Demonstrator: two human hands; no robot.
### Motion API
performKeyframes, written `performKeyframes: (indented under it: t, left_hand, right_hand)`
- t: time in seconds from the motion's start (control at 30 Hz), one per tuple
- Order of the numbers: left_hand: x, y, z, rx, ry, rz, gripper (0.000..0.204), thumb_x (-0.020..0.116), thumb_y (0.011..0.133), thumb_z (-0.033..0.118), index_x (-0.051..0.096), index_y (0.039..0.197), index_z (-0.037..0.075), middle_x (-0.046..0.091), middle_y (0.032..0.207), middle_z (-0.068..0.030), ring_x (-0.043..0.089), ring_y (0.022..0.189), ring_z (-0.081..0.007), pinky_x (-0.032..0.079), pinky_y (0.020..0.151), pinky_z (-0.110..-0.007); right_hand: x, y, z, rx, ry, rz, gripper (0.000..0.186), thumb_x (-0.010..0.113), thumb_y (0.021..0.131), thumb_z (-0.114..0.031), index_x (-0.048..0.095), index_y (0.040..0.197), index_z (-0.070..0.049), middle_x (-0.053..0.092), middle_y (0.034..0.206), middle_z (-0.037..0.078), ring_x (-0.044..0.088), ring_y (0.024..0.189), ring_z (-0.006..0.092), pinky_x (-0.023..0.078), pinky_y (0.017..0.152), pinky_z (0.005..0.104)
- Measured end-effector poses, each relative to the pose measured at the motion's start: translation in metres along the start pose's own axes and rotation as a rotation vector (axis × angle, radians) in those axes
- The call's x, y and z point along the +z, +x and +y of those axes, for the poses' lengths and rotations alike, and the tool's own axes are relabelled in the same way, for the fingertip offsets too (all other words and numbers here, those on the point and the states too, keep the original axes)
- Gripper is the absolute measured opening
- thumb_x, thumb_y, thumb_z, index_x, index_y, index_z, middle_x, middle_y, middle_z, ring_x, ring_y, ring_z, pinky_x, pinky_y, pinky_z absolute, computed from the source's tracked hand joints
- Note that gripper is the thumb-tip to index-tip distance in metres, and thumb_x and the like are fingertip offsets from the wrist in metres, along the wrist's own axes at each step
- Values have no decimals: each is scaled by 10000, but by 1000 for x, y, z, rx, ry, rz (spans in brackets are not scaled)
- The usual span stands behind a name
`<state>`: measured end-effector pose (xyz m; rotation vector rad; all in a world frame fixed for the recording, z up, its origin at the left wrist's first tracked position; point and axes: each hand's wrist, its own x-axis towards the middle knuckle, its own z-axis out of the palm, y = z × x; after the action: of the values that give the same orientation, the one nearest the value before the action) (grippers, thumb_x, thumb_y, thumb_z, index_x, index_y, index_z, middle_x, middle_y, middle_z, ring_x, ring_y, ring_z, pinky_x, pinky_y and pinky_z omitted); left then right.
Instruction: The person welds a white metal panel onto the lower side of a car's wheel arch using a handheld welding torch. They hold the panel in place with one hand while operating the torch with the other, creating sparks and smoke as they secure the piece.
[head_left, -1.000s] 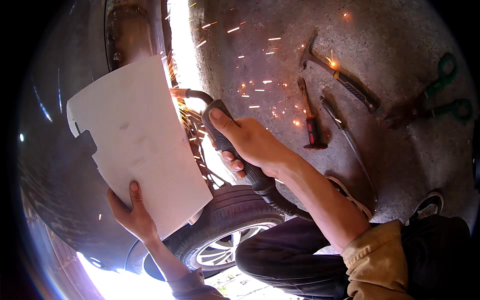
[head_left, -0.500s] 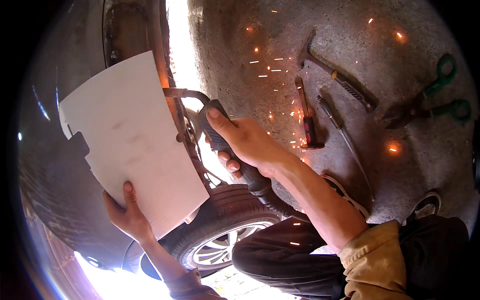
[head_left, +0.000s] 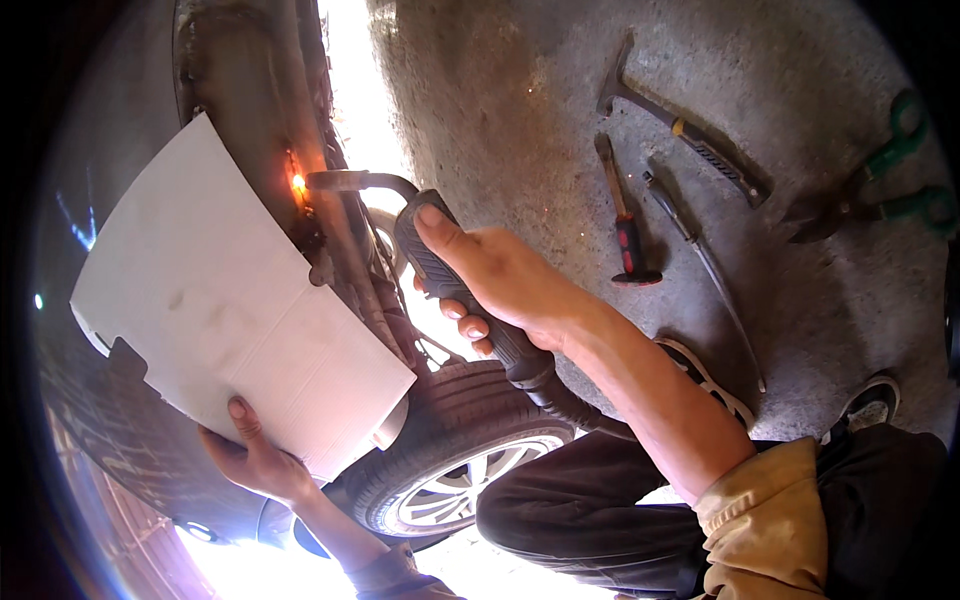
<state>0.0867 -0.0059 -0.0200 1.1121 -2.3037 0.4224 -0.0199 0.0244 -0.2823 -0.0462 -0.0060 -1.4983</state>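
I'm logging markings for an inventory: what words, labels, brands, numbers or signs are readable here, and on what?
None can be read.
Hammer handle: pale marks, too small to read.
White sheet: smudges and faint lines, no lettering seen.
Torch and tyre: nothing legible.

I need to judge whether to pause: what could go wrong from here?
The bare right hand holding the torch could be burned by spatter from the glowing spot.
The white sheet in the left hand is near that heat; its edge might scorch.
The tyre is close by, so stray sparks might mark its rubber.
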Motion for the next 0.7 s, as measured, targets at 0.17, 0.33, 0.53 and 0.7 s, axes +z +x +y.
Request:
performKeyframes:
  t: [0.17, 0.33, 0.53, 0.7]
  left_hand:
    - [3, 1, -2, 42, -17, 25, 704, 716, 855, 425, 467, 1235, -112, 567, 1117, -239, 645, 932, -290, 576, 715, -342]
    - [4, 1, -3, 15, -11, -5, 697, 716, 855, 420, 468, 1232, -111, 565, 1113, -241, 644, 933, -283, 577, 704, -339]
    - [5, -1, -2, -10, -36, -50, 674, 722, 862, 391, 469, 1241, -106, 564, 1127, -236, 634, 955, -287, 575, 729, -345]
    - [9, -3, 2, 3, -17, -83, 680, 709, 870, 419, 471, 1239, -100, 576, 1108, -214, 620, 960, -276, 540, 772, -345]
  right_hand:
    - [1, 1, -3, -9, -3, -18, 737, 474, 859, -735, 563, 825, -4, 427, 549, -19, 407, 386, 66, 372, 350, 262]
    - [2, 3, -2, -21, -27, -13, 729, 481, 858, -732, 559, 814, -8, 429, 545, -19, 411, 386, 63, 370, 345, 261]
    - [2, 2, -3, -11, -28, 0, 723, 475, 865, -726, 555, 808, -9, 425, 547, -19, 409, 385, 65, 368, 341, 260]
    - [2, 3, -3, -10, -31, 9, 722, 485, 857, -731, 546, 800, -13, 424, 547, -18, 409, 385, 67, 365, 339, 264]
